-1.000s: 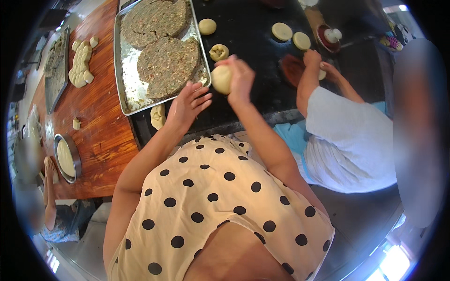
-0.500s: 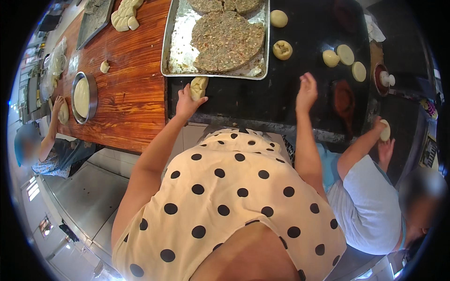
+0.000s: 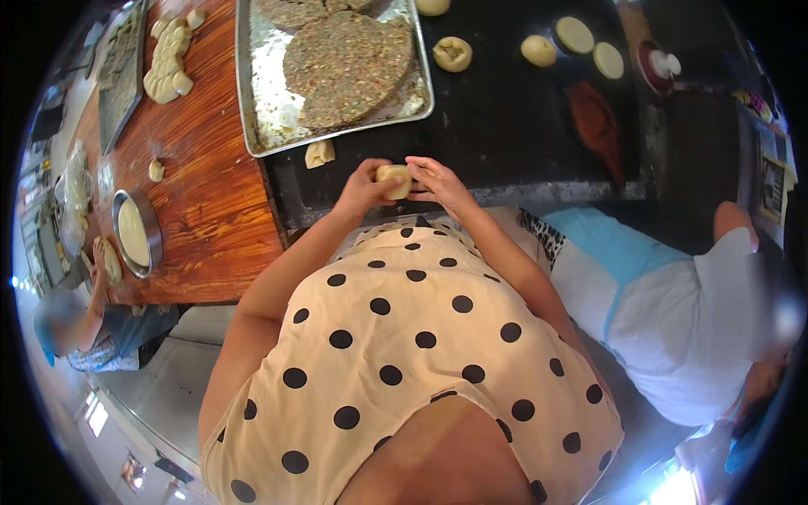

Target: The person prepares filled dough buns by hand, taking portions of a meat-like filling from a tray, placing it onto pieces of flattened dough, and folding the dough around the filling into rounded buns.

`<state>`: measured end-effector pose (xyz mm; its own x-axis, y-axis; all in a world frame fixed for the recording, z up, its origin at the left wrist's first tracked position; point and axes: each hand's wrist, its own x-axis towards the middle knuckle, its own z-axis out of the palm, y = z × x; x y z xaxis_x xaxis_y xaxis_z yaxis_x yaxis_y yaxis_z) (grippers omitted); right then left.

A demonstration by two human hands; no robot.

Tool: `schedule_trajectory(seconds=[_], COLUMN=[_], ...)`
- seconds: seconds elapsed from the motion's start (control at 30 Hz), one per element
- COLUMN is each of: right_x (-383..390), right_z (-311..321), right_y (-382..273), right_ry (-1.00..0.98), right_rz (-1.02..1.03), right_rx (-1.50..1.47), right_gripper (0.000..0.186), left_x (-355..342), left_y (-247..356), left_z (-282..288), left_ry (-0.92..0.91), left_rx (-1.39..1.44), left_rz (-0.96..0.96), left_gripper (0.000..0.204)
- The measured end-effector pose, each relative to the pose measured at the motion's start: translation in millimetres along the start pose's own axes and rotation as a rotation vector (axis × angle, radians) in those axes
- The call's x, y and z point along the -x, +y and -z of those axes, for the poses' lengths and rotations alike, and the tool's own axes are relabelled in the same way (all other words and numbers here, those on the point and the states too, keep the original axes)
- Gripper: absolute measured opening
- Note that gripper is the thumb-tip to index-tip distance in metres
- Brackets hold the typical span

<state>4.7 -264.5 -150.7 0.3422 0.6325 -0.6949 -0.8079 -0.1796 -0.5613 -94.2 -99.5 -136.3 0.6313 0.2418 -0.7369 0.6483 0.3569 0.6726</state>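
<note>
My left hand is closed around a small pale dough piece just in front of my body, over the near edge of the dark worktop. Close by on its right is my right hand, its fingers stretched out and apart, the tips at the dough's right side. Whether those tips press on it is hard to tell. Another dough piece lies below the metal tray, which carries flat slabs of a grainy, nut-speckled filling.
Right of the tray sit a dimpled dough ball, a smooth ball and flat dough discs. A brown paddle-shaped thing lies nearer. On the wooden table stands a round metal pan with pale contents. People work at both sides.
The view has shifted. My left hand has lifted a dough piece off the worktop toward my body, leaving another by the tray. My right hand has come left to meet it.
</note>
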Motion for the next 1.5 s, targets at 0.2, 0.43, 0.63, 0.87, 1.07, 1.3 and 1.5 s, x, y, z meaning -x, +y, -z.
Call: schedule_trajectory(seconds=[0.2, 0.43, 0.63, 0.87, 1.07, 1.3, 1.5], right_x=[11.4, 4.7, -20.2, -70.8, -76.0, -85.6, -88.1], right_z=[34.1, 95.9, 100.5, 85.4, 82.2, 86.1, 92.1], right_y=[-10.2, 29.9, 3.5, 0.2, 3.6, -2.4, -21.4], right_ry=[0.446, 0.973, 1.035, 1.089, 1.121, 1.094, 0.995], right_rz=[0.475, 0.522, 0.541, 0.465, 0.460, 0.471, 0.452], right_rx=[-0.123, 0.791, 0.717, 1.254, 1.452, 1.528, 1.154], right_gripper=[0.045, 0.041, 0.044, 0.065, 0.073, 0.074, 0.072], left_x=[-38.7, -96.5, -99.9, -91.8, -88.6, -88.4, -66.7], left_y=[24.2, -24.6, -27.4, -40.1, -38.6, -34.8, -17.8], left_z=[-73.9, -101.8, -119.7, -119.7, -105.1, -81.6, -15.0], left_ry=[-0.133, -0.174, -0.138, -0.110, -0.149, -0.218, -0.296], left_rx=[-0.434, -0.218, -0.153, -0.356, -0.094, 0.036, 0.104], left_rz=[-0.560, -0.105, -0.064, -0.320, -0.131, -0.010, 0.067], left_gripper=[0.064, 0.043, 0.036, 0.043, 0.047, 0.042, 0.034])
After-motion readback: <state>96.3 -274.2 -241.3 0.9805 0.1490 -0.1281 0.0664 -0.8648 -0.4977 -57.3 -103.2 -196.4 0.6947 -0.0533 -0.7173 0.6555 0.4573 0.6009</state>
